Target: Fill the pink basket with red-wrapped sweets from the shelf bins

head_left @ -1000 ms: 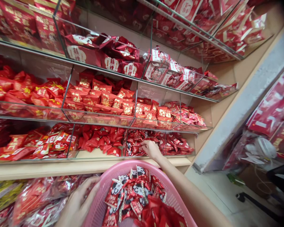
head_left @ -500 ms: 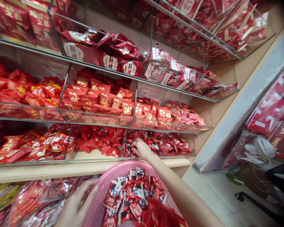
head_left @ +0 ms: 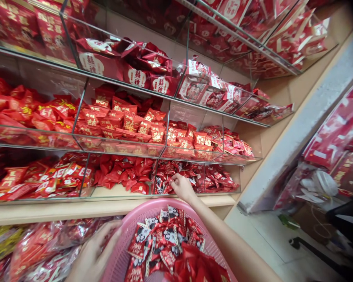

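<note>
A pink plastic basket (head_left: 128,225) is at the bottom centre, tilted a little. In it lie several red wrapped candies (head_left: 167,239) with black-and-white figures, and plain shiny red packets (head_left: 198,262) nearest me. My left hand (head_left: 95,250) grips the basket's left rim, thumb and fingers on either side of it. My right hand (head_left: 182,187) reaches over the basket into a bottom-row compartment of small red-and-black wrapped candies (head_left: 166,178). Its fingers are curled down among them; whatever they pinch is hidden.
Clear dividers and front panels (head_left: 123,192) split the shelves into bins of red packets (head_left: 129,121). Bagged sweets (head_left: 41,243) lie below the wooden ledge (head_left: 61,209) at the left. Tiled floor (head_left: 261,235) and a dark chair leg (head_left: 312,254) are at the right.
My right hand has shifted slightly to the right within the candy compartment, its fingers more curled. The left hand stays on the basket.
</note>
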Demonstrator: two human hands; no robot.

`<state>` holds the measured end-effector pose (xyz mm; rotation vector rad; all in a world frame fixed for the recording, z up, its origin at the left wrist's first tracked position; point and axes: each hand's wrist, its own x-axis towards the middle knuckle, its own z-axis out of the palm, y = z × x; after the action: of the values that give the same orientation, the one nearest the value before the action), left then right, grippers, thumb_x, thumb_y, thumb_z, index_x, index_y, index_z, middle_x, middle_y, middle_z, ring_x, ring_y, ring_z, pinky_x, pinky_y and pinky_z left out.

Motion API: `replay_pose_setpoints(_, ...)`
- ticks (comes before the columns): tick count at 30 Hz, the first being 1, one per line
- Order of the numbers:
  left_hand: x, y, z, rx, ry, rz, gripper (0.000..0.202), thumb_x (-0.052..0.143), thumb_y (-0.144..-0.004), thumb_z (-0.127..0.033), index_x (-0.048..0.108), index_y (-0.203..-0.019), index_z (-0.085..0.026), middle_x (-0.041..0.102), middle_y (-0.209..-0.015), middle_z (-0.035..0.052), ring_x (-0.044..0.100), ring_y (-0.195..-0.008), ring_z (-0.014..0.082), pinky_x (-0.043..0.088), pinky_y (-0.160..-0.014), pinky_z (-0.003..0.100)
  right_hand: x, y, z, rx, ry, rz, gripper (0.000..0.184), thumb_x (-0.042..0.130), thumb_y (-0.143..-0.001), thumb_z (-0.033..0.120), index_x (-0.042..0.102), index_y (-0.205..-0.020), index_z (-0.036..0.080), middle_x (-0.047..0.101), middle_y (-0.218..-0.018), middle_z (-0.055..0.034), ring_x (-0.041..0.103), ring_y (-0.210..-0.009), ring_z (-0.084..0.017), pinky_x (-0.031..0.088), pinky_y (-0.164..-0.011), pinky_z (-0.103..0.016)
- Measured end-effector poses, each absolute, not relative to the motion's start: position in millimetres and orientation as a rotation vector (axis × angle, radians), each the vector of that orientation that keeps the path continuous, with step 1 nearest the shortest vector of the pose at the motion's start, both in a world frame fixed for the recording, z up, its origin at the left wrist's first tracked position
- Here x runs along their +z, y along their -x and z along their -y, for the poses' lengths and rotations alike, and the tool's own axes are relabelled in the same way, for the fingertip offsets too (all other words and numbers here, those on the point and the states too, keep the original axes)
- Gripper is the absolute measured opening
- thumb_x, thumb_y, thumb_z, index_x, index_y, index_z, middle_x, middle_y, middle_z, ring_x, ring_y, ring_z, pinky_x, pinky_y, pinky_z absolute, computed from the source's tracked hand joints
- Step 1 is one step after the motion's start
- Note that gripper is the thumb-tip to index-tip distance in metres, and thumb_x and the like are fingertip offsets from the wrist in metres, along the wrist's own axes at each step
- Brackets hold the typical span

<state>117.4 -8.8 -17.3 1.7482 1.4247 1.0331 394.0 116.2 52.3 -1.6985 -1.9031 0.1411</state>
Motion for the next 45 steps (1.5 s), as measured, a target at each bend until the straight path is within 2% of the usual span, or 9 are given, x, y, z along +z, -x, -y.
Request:
replay_pose_setpoints(7,-13.0,-116.0,6.2,1.062,-1.862,-1.421,0.033,0.043,-0.083,-0.046,0.06,-0.101,-0.024,0.065,-0.112,0.0057,0.058,-0.107,0.0235,0.047,-0.091,0.033,48.7,-396.2,-111.9,0.224,1.578,1.656,0.025,0.043,-0.069,0.008,0.059,-0.088,0.016,0.048,-0.049,0.0048,0.048,-0.051,-0.014,0.035,-0.054,-0.023)
replay_pose_setpoints(17,-4.3,-121.4,-4.3,1.142,-1.927,-1.424,0.031,0.047,-0.081,-0.045,0.063,-0.097,-0.024,0.058,-0.124,0.0092,0.048,-0.119,0.0269,0.037,-0.1,0.043,63.9,-398.9,-69.9,0.49,1.244,1.378,0.02,0.044,-0.081,0.029,0.05,-0.097,0.018,0.049,-0.064,0.0045,0.048,-0.043,-0.01,0.04,-0.043,-0.023)
replay_pose_setpoints(24,46.1,-154.7,11.8,1.131,-1.616,-1.18,0.032,0.051,-0.079,-0.046,0.062,-0.095,-0.021,0.069,-0.095,0.0052,0.062,-0.091,0.0222,0.047,-0.084,0.033,67.6,-368.7,-3.9,0.851,0.99,1.307,0.022,0.054,-0.082,0.033,0.052,-0.1,0.021,0.049,-0.067,0.0055,0.043,-0.043,-0.006,0.035,-0.042,-0.019)
replay_pose_setpoints(26,53.8,-160.9,16.9,1.057,-1.516,-1.06,0.031,0.053,-0.078,-0.044,0.061,-0.095,-0.02,0.07,-0.08,0.0024,0.063,-0.076,0.0181,0.049,-0.072,0.027,62.7,-361.7,13.4,0.929,0.991,1.326,0.024,0.053,-0.083,0.035,0.052,-0.103,0.022,0.05,-0.069,0.0047,0.043,-0.044,-0.006,0.034,-0.041,-0.019)
replay_pose_setpoints(29,53.9,-164.3,22.9,0.904,-1.465,-0.978,0.025,0.055,-0.079,-0.043,0.059,-0.075,-0.018,0.064,-0.056,-0.0018,0.056,-0.053,0.0127,0.042,-0.054,0.022,55.4,-358.0,29.9,1.005,0.988,1.37,0.026,0.053,-0.084,0.036,0.051,-0.106,0.023,0.051,-0.073,0.0032,0.046,-0.047,-0.007,0.036,-0.044,-0.02)
replay_pose_setpoints(31,50.6,-164.7,25.9,0.865,-1.472,-0.971,0.027,0.056,-0.079,-0.042,0.055,-0.065,-0.018,0.063,-0.052,-0.0022,0.053,-0.049,0.0112,0.039,-0.052,0.022,52.9,-358.7,34.2,1.038,1.001,1.393,0.027,0.053,-0.083,0.038,0.053,-0.106,0.023,0.052,-0.077,0.002,0.047,-0.049,-0.007,0.037,-0.045,-0.021)
replay_pose_setpoints(35,47.0,-167.0,30.2,0.914,-1.514,-0.983,0.026,0.056,-0.079,-0.04,0.053,-0.063,-0.019,0.063,-0.053,-0.003,0.053,-0.051,0.0114,0.04,-0.056,0.022,54.4,-360.9,32.3,1.05,1.103,1.442,0.028,0.059,-0.078,0.041,0.061,-0.096,0.02,0.053,-0.068,0.0021,0.042,-0.049,-0.008,0.033,-0.045,-0.021)
replay_pose_setpoints(40,48.8,-170.4,33.2,0.906,-1.53,-0.969,0.026,0.055,-0.08,-0.039,0.053,-0.063,-0.019,0.062,-0.053,-0.0035,0.053,-0.053,0.0118,0.04,-0.057,0.023,58.8,-359.4,26.8,0.966,1.08,1.489,0.024,0.058,-0.079,0.039,0.062,-0.07,0.017,0.049,-0.062,0.0024,0.04,-0.057,-0.01,0.035,-0.054,-0.022)
replay_pose_setpoints(45,50.5,-167.9,31.3,0.954,-1.545,-0.997,0.027,0.054,-0.08,-0.039,0.055,-0.062,-0.019,0.062,-0.052,-0.0031,0.052,-0.051,0.0117,0.04,-0.055,0.023,58.9,-355.1,16.5,0.948,1.061,1.48,0.028,0.056,-0.08,0.041,0.06,-0.067,0.016,0.05,-0.062,0.0023,0.043,-0.061,-0.011,0.036,-0.059,-0.023)
